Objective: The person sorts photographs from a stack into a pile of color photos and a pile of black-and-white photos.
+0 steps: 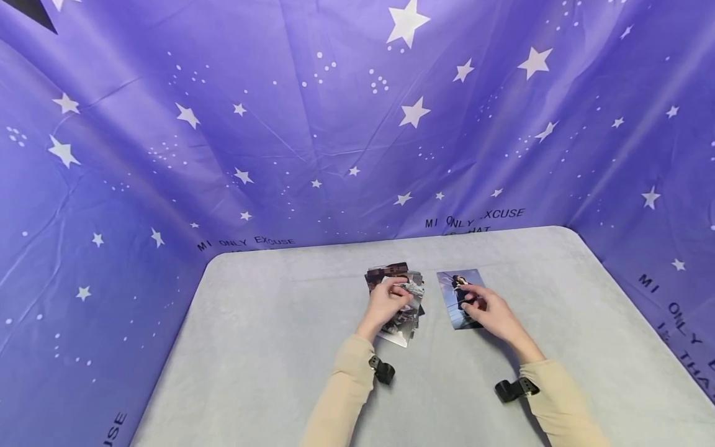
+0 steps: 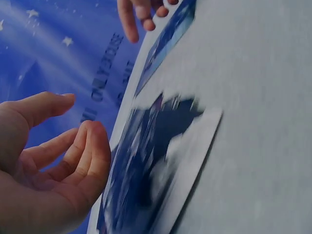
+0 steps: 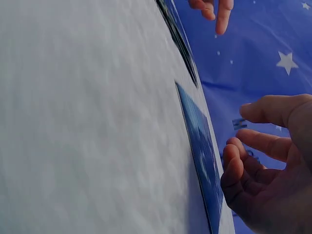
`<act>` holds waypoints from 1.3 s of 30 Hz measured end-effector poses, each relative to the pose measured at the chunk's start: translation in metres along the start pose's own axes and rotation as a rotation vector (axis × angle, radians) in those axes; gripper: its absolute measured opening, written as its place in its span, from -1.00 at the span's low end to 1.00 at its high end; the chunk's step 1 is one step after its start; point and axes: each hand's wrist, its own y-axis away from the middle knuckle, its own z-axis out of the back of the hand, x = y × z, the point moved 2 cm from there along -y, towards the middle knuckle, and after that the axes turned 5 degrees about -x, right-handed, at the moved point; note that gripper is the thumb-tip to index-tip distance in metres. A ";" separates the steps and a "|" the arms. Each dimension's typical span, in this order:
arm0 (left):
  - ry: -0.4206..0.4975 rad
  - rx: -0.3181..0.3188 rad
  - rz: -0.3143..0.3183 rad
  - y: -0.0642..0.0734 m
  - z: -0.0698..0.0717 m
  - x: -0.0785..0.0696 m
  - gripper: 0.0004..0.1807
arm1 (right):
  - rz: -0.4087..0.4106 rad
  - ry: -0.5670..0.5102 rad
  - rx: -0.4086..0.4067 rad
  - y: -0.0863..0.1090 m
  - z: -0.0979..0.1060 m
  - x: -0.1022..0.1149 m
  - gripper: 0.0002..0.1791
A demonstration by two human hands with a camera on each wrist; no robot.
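A messy pile of photo prints (image 1: 401, 332) lies on the table, its edges sticking out at several angles. My left hand (image 1: 386, 302) hovers over this pile; in the left wrist view a gap shows between its thumb and loosely bent fingers (image 2: 100, 146), with nothing in it. To the right lies a bluish photo print (image 1: 455, 313) with dark-clothed figures on it. Over that print is my right hand (image 1: 491, 313), fingers loosely bent and thumb apart, holding nothing in the right wrist view. The hand covers part of the picture.
The table (image 1: 268, 347) has a pale grey cover and rounded far corners. A purple curtain (image 1: 313, 124) with white stars and printed words hangs behind it and along both sides. Each wrist wears a black camera strap, such as the right wrist camera (image 1: 516, 389).
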 end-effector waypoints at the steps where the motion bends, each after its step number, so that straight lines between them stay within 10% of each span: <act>1: 0.003 -0.009 -0.005 0.001 0.006 -0.001 -0.56 | 0.003 -0.016 0.008 0.000 -0.003 0.002 -0.58; 9: -0.005 -0.068 0.018 0.022 0.050 -0.029 -0.63 | -0.020 -0.080 0.053 -0.003 -0.029 0.016 -0.59; 16: 0.011 -0.104 0.034 0.019 0.068 0.002 -0.57 | -0.052 -0.132 0.083 -0.002 -0.042 0.026 -0.59; 39: 0.020 -0.139 0.101 0.020 0.068 0.032 -0.56 | -0.070 -0.114 0.094 0.008 -0.081 0.049 -0.53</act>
